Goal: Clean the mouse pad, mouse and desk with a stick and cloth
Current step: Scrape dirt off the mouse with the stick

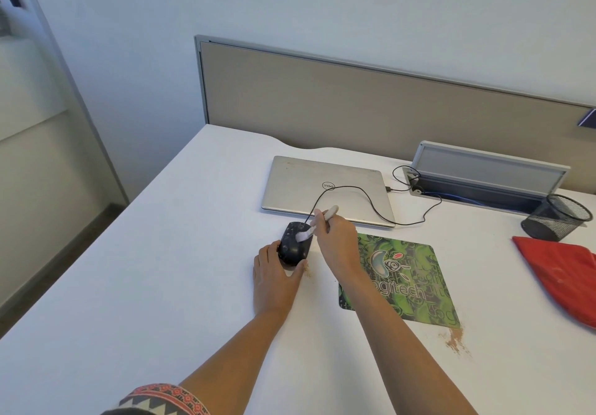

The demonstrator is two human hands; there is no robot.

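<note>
On the white counter (161, 269), from the head view: black mouse (292, 248), just left of the green printed mouse pad (409, 282) and off it, in front of a closed silver laptop (325, 185). Gripped from the near side by the left hand (274, 272) — fingers wrapped along its left flank, thumb against its right rear. In the right hand (337, 243), a pale stick (322, 219), pinched between thumb and fingers, slanting down to the left, whitish tip touching the top of the mouse. Right forearm crossing the near-left corner of the pad. Black cable (364, 193) trailing from the mouse across the laptop lid and looping round to a plug at the laptop's right edge. Brown crumbs (454, 339) scattered on the counter off the pad's near-right corner — a smaller smear just beside the left thumb. Red cloth (567, 282) lying at the far right, well apart from both hands, untouched. Just behind it, a black mesh cup (558, 218), near an open grey cable flap (490, 163).
</note>
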